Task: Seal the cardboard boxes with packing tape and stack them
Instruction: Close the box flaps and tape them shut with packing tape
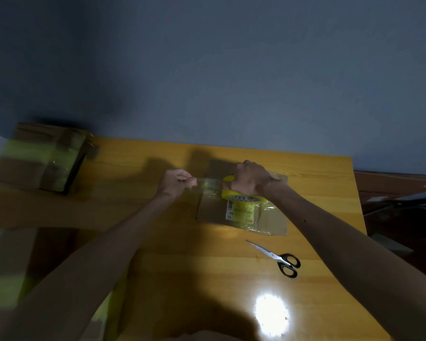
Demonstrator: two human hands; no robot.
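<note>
Cardboard box (213,209) lies flat on the table (182,267) beneath the tape roll (233,195); right hand (250,178) curls round the roll, steadying it; left hand (176,182) pinches the tape strip (208,185) by its free end, holding it taut leftward; scissors (278,258) lie nearby, likely for cutting.

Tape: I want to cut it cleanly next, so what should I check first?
1. The left hand pinches the tape end: ok.
2. The right hand holds the roll: ok.
3. The tape is stretched flat between the hands: ok.
4. The box lies under the roll: ok.
5. The scissors lie free on the table: ok.
6. A hand is free to take them: not ok.
</note>
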